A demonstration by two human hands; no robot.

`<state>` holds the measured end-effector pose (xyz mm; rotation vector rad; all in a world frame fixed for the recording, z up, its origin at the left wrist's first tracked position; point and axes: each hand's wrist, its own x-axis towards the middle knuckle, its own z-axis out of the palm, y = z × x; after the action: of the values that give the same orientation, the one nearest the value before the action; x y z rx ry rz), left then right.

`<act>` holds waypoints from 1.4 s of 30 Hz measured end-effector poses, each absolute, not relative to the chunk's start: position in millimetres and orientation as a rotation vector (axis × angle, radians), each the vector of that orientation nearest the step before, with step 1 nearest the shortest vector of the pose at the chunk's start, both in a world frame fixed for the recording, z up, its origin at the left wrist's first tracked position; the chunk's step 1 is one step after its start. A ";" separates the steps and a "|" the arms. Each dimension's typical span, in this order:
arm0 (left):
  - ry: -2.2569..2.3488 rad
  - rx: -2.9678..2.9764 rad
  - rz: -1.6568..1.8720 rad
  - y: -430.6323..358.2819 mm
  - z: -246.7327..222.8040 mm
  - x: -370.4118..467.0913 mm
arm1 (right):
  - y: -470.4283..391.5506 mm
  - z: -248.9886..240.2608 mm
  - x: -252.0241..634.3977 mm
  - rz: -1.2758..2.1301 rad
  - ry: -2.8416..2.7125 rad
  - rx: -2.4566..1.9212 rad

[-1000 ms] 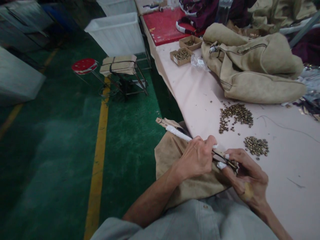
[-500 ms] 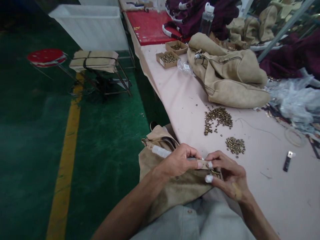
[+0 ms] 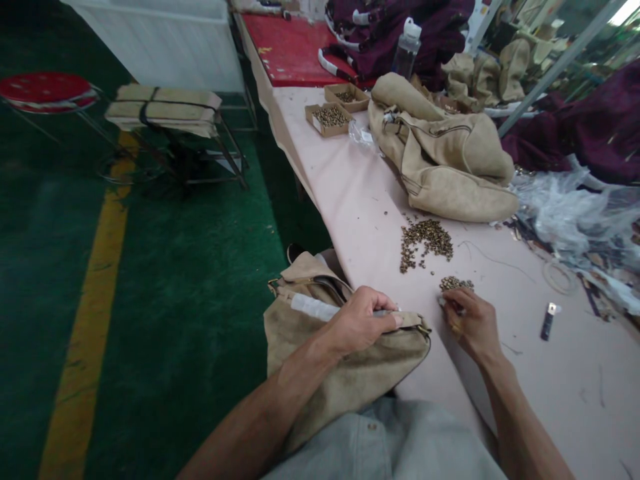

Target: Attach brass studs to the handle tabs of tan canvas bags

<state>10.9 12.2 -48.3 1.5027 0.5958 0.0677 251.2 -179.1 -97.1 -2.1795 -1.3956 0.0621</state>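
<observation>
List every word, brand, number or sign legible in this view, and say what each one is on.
No text can be read.
White label on the front cardboard box: too small to read.
White tag in the clear plastic bag: too small and blurred.
Pale panel at the back: faint coloured marks, too blurred to tell whether they are writing.

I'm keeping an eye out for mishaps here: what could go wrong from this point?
The right hand is at the small pile of metal pieces, so a nudge might scatter some.
The larger pile lies loose close by; the two could get mixed.
Only the left hand grips the lap bag, beside the table edge, so it might slip if that grip loosens.
</observation>
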 end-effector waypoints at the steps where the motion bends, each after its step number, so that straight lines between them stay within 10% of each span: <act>1: 0.584 1.506 0.063 13.3 -48.1 9.6 | -178.1 -97.7 253.5 0.071 -1.400 -2.194; 42: 0.523 1.697 0.080 3.7 -55.0 9.9 | -201.6 -83.5 273.0 0.297 -1.856 -2.198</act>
<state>9.9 3.7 -55.0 1.6972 0.5231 0.0803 273.0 -201.6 -83.5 -2.1979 -1.8560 0.2969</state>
